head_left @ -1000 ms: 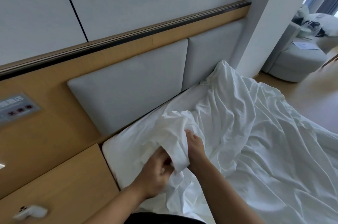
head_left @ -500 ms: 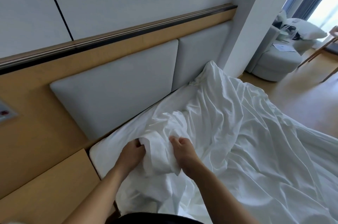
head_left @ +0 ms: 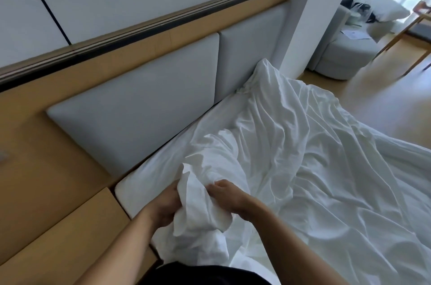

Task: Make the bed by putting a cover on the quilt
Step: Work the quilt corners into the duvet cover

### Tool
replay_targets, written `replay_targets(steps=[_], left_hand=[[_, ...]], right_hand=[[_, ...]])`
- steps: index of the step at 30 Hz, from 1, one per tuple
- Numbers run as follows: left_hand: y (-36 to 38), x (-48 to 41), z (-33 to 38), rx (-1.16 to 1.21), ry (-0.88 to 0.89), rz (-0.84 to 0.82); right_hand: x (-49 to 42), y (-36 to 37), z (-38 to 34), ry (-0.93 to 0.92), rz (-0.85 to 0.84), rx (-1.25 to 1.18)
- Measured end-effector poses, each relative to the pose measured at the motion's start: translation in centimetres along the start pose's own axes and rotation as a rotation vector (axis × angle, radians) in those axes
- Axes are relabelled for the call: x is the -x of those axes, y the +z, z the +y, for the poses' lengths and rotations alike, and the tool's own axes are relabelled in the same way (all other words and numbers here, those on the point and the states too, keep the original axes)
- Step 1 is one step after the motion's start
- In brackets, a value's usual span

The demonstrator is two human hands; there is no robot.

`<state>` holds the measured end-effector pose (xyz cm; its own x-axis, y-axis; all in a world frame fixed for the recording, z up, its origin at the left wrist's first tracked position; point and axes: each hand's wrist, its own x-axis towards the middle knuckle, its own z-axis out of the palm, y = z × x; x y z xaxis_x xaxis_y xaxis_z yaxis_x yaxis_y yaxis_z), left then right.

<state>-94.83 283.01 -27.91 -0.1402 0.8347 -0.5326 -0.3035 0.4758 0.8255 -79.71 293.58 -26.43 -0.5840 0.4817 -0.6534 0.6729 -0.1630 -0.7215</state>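
Observation:
A crumpled white quilt cover (head_left: 303, 156) lies spread over the bed, reaching up to the grey padded headboard (head_left: 144, 107). Near the bed's head corner, a bunched corner of the white fabric (head_left: 198, 205) stands up between my hands. My left hand (head_left: 163, 207) grips the bunch from the left, partly hidden behind the cloth. My right hand (head_left: 228, 196) holds it from the right, fingers curled into the folds. I cannot tell quilt from cover in the bunch.
A wooden bedside ledge (head_left: 58, 233) runs along the left of the mattress (head_left: 144, 180). A white pillar (head_left: 310, 16) stands at the far bed corner. Beyond it are a grey armchair (head_left: 345, 56) with pillows and wooden floor (head_left: 384, 103).
Both hands have pulled the bunched corner lower and nearer to me, and the fabric now stands taller between them. My view has swung to the right.

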Motion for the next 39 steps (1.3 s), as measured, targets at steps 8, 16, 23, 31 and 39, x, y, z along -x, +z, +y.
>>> replay_targets(steps=[8, 16, 23, 31, 39], left_hand=[[-4.1, 2.1, -2.7, -0.256, -0.080, -0.078], [-7.5, 1.8, -2.2, -0.386, -0.099, -0.130], [-6.2, 0.9, 0.8, -0.417, -0.042, -0.116], [-2.3, 0.6, 3.2, -0.483, 0.002, -0.284], [-5.8, 0.6, -0.1, -0.411, 0.050, -0.226]], right_hand=[[-9.7, 0.0, -3.0, 0.007, 0.597, 0.296], [-13.0, 2.3, -2.8, -0.124, 0.424, 0.755], [-6.9, -5.5, -6.3, -0.426, 0.978, 0.390], [0.8, -11.1, -5.6, -0.473, 1.230, 0.258], [11.2, -17.6, -0.5, -0.334, 1.184, -0.393]])
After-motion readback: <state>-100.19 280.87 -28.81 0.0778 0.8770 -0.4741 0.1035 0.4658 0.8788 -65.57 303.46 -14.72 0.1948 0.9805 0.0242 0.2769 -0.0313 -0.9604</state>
